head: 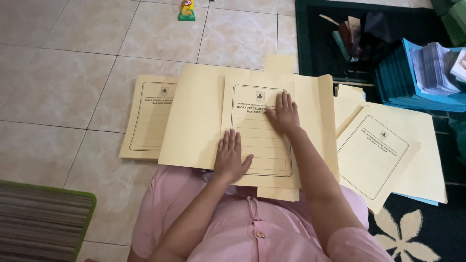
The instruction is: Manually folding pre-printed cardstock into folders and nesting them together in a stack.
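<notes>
Both palms press flat, fingers spread, gripping nothing: left hand [232,157] low on the cream paper folder with a black printed frame [259,133], right hand [283,114] at its upper right, covering part of the print. Folder lies across the lap, its bottom edge hidden by the wrists. Matching folder [148,119] at nine o'clock peeks out, half buried. Another folder stack [383,155] at three o'clock. Blue folder pile [412,82] at one o'clock, cut off by the frame.

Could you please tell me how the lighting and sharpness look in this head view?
Head view: soft, even daylight on the tiled floor; faint shadows under the left hand and right hand on the cream folder; the dark rug looks underexposed; sharpness is good overall.
</notes>
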